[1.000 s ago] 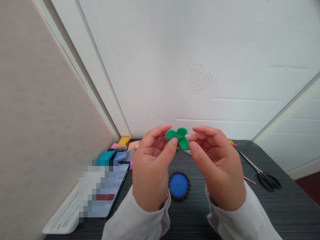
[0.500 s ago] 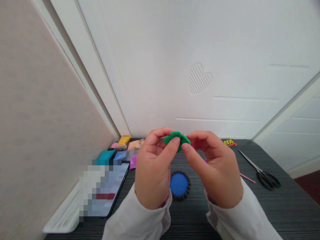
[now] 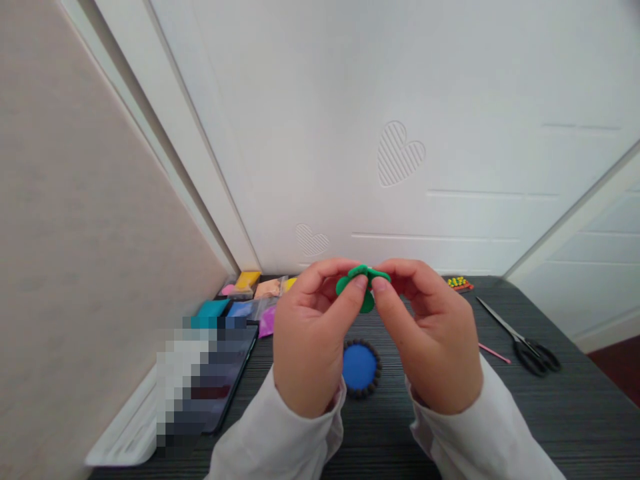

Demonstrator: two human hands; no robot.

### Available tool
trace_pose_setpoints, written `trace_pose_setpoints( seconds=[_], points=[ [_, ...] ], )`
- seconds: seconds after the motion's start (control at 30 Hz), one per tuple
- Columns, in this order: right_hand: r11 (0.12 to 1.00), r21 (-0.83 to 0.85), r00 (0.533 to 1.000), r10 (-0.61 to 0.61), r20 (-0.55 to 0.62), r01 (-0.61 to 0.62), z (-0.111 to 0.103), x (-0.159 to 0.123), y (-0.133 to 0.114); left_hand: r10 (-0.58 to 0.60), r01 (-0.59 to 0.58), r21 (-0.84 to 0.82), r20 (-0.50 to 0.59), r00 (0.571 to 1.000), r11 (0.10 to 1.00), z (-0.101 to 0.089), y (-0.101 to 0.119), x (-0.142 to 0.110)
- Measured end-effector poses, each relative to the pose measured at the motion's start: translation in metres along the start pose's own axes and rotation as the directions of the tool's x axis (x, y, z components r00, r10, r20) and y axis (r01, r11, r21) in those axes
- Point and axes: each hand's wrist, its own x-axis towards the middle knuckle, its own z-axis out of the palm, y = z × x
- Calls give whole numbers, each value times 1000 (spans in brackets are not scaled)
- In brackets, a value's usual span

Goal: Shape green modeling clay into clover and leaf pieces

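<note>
The left hand [image 3: 313,340] and right hand [image 3: 435,340] pinch a green petalled piece [image 3: 368,303] above a black, finely lined tabletop [image 3: 380,440]. Embossed hearts [image 3: 400,155] mark the white panel [image 3: 300,100] behind.

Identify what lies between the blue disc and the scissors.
The head view shows the right hand, its sleeve and, lying on the table, a pink stick.

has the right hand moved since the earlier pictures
Yes, slightly: against the scissors, the right hand has shifted left, away from them, and more of the pink stick now shows beside it.
</note>
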Motion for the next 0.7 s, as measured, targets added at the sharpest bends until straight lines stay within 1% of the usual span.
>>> trace_pose_setpoints(
  seconds=[0.17, 0.27, 0.33, 0.43, 0.53, 0.6, 0.7],
  points=[
    [1000, -10, 1000, -9, 3, 9, 2, -1, -1, 52, -50, 42, -32, 998, 998, 3, -1, -2],
    [1000, 0, 1000, -5, 3, 5, 1, 0, -1, 56, -56, 34, -26, 998, 998, 5, 0, -3],
    [999, 39, 1000, 5, 11, -5, 0, 0, -1, 31, -31, 21, -17, 999, 999, 4, 1, -2],
    [989, 146, 999, 31, 25, -35, -3, 2, 0, -33, 33, -2, -2, 999, 999, 2, 1, 1],
    [974, 217, 997, 50, 63, -62, -7, 3, 1, -89, 88, -90, -11, 996, 992, -1, 1, 4],
    [972, 222, 992, 51, 119, -77, -8, 4, 1, -116, 109, -170, -33, 993, 979, -1, 0, 6],
    [983, 162, 983, 53, 175, -82, -4, 4, 2, -147, 133, -239, -41, 988, 962, 0, -1, 6]
  ],
)
